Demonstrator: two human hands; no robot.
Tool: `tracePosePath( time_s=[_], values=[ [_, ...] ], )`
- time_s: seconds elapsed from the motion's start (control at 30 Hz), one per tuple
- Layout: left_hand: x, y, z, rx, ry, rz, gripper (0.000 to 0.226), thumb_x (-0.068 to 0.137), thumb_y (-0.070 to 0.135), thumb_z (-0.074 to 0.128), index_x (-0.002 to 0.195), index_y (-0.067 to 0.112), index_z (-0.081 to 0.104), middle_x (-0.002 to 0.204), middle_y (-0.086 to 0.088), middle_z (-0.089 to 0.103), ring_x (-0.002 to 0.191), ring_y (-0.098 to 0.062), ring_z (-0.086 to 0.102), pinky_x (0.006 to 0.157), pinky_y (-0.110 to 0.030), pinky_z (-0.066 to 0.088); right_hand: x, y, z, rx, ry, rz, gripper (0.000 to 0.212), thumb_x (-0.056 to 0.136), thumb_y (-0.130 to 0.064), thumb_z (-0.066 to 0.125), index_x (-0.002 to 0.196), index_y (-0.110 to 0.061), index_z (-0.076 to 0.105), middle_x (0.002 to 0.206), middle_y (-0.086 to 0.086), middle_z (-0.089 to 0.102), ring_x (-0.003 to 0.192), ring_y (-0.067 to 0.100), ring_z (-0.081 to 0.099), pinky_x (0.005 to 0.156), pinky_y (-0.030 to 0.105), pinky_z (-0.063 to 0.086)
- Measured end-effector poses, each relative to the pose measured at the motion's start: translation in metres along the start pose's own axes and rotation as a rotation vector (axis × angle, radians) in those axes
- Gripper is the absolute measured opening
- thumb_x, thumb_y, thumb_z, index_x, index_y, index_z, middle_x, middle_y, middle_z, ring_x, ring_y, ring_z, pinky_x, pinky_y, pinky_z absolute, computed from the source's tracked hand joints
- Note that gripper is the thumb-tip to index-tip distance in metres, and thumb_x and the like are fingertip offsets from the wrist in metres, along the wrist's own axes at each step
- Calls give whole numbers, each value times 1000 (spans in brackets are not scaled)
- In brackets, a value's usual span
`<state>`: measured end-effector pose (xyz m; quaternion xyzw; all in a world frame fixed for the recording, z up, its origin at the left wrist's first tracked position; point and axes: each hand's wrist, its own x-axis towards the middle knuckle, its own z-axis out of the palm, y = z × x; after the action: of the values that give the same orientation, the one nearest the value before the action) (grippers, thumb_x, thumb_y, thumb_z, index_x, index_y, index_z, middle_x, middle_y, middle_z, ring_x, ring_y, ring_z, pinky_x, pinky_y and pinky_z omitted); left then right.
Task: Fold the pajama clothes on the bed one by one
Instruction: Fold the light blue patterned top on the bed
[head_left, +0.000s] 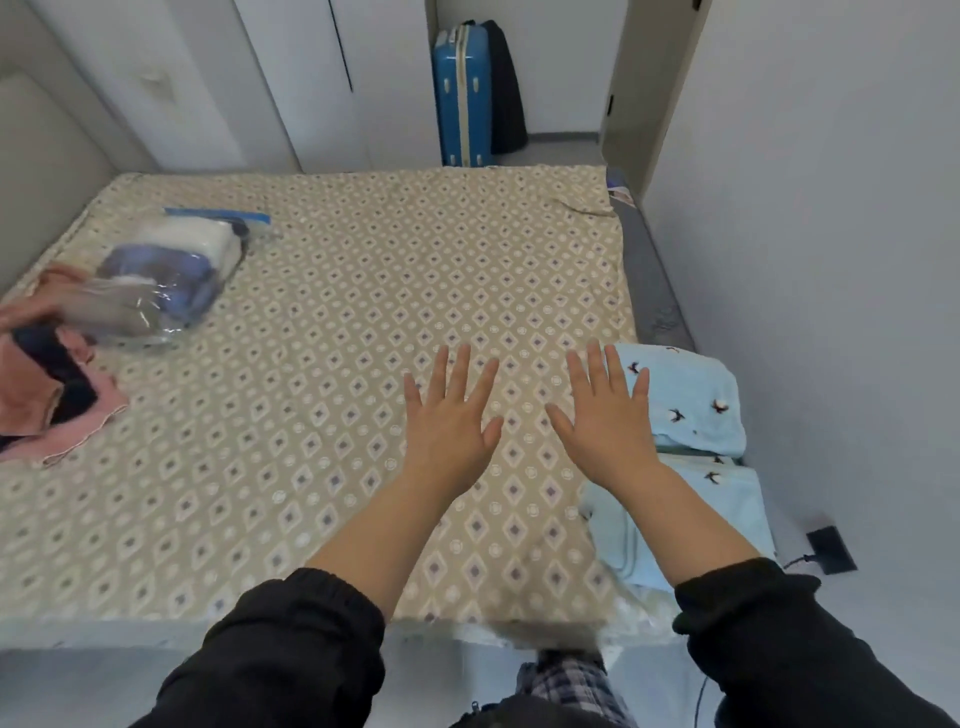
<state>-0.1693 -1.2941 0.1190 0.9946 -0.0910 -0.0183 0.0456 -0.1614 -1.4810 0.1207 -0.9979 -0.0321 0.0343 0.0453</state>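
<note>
My left hand (451, 415) and my right hand (605, 415) hover side by side over the patterned bed sheet (332, 364), palms down, fingers straight and spread, holding nothing. Two folded light blue pajama pieces with small dark bird prints lie at the bed's right edge: one (691, 400) just right of my right hand, the other (737, 499) nearer, partly under my right forearm. At the far left lies a pink and dark garment pile (47, 395).
A clear plastic bag (166, 275) holding white and blue fabric sits at the back left of the bed. A blue suitcase (462, 98) stands by the wardrobe beyond the bed. A black box with a cable (831, 548) lies on the floor at right.
</note>
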Motion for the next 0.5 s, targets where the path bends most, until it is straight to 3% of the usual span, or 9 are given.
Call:
tracePosePath(
  time_s=[0.23, 0.5],
  values=[
    [-128, -134, -63, -12, 112, -164, 65, 100, 51, 24, 151, 34, -13, 160, 0, -21, 145, -23, -25, 113, -57, -12, -66, -185, -38, 74, 76, -181, 69, 99, -55, 18, 154, -21, -5, 160, 4, -18, 146, 21, -22, 114, 51, -14],
    [-204, -245, -89, -74, 152, -415, 67, 101, 50, 24, 151, 32, -17, 159, -1, -25, 144, -24, -28, 113, -59, -10, -90, -327, -39, 57, 31, -390, 69, 97, -55, 14, 154, -21, -4, 160, 3, -18, 145, 20, -23, 115, 51, -14]
  ],
)
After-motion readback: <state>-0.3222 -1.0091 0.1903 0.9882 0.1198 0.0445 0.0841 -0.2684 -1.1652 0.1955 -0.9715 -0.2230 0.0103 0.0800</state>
